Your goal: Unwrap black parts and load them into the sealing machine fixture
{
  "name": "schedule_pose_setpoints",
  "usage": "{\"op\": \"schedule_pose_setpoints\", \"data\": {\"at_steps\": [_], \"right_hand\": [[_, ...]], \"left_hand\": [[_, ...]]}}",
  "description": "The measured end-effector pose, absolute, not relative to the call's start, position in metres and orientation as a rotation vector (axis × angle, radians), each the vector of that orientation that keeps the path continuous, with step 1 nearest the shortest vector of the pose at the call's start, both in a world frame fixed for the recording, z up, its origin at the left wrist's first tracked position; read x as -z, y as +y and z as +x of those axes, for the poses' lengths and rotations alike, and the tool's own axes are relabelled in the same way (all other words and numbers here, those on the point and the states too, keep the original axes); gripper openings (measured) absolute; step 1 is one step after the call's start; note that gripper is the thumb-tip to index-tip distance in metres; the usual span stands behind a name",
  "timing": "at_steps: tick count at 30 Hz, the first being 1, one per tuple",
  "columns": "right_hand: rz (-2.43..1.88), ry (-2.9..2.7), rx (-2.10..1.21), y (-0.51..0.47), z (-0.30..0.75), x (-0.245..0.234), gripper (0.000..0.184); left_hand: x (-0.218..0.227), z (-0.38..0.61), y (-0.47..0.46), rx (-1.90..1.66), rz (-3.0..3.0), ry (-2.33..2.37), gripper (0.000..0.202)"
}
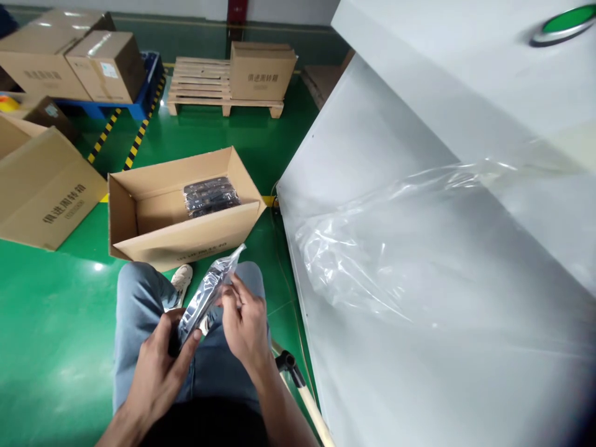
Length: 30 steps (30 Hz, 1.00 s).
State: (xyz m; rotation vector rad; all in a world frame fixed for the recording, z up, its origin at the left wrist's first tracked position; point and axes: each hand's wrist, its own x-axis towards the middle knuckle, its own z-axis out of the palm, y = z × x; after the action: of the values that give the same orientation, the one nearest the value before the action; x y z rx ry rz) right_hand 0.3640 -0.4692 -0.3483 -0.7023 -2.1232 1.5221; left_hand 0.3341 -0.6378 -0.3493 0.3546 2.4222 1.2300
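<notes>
I sit with my knees in blue jeans above a green floor. My left hand (161,363) grips the lower end of a clear plastic packet (207,292) that holds a dark item. My right hand (244,323) pinches the packet's side near its middle. The packet's open top points up and away from me. In front of my knees lies an open cardboard box (153,242) on its side, with a bundle of dark wrapped packets (210,195) inside it.
A white table (400,372) to my right carries a large sheet of clear plastic film (419,248). Cardboard boxes (44,186) lie to the left. A wooden pallet (198,87) with a box (261,71) stands at the back. A stool leg (291,366) shows by my right arm.
</notes>
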Motion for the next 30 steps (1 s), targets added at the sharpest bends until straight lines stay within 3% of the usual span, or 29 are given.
{"op": "schedule_pose_setpoints", "data": {"at_steps": [10,21,30], "right_hand": [[-0.68,-2.112,-1.542,-0.469,0.372,0.356,0.045],[-0.742,-2.228,-1.01,-0.471,0.372,0.366,0.039],[-0.92,-1.958,-1.368,-0.469,0.373,0.372,0.028]], "left_hand": [[0.343,0.336,-0.638,-1.25,0.329,2.346,0.036],[0.345,0.341,-0.633,-1.239,0.246,2.324,0.046],[0.357,0.336,-0.643,-1.413,0.134,2.108,0.042]]}}
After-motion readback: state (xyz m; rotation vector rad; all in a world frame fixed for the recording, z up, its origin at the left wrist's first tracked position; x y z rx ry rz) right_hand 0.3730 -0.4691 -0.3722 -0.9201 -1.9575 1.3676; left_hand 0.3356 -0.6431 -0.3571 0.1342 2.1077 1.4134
